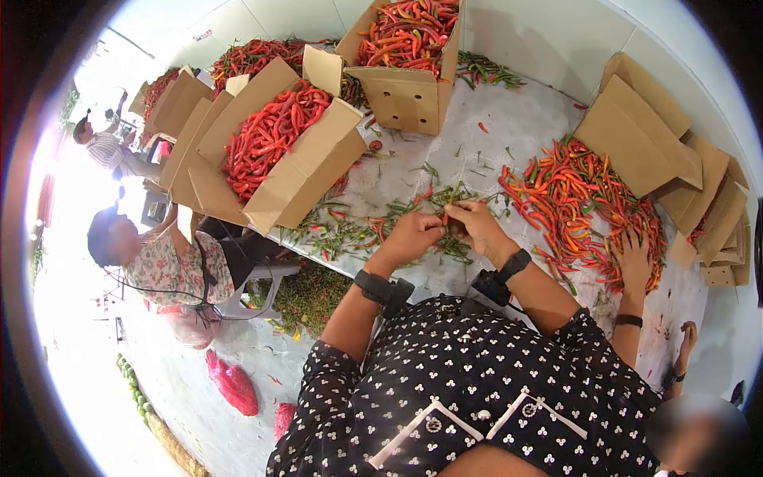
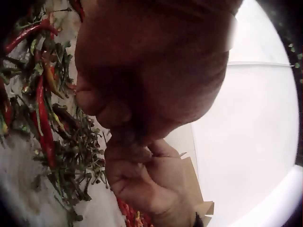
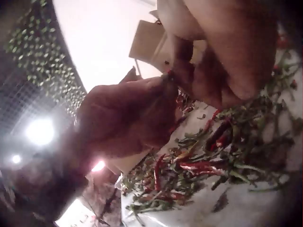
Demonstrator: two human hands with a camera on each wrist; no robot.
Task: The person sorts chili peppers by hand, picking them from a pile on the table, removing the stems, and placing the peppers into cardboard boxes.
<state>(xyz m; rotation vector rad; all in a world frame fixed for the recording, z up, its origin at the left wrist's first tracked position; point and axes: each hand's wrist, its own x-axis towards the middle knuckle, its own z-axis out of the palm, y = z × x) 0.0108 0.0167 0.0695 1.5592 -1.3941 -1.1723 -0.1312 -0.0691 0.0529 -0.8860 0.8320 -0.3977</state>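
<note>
I hold my left hand and right hand close together over the white-topped desk, fingers curled and fingertips meeting. Between thumbs and forefingers I pinch a small red-and-green piece of chili; most of it is hidden behind my fingers, so I cannot tell its full shape. Each of my wrists carries a black strap with a small black device.

Just below and around my fingertips lies a loose litter of thin green chili stems, with a few slender red chilies mixed in. To my right a wide heap of glossy red, orange and green chilies spreads over the desk, and another person's hand rests on its near edge. Behind that heap stand brown cardboard boxes with raised flaps.

To my left front a tilted, open brown cardboard box holds bright red chilies, and a taller brown cardboard box with round holes, filled with red and orange chilies, stands farther back near the pale wall. Beyond the desk's left edge sits a person in a floral top, and a bright pink plastic bag lies on the floor.
</note>
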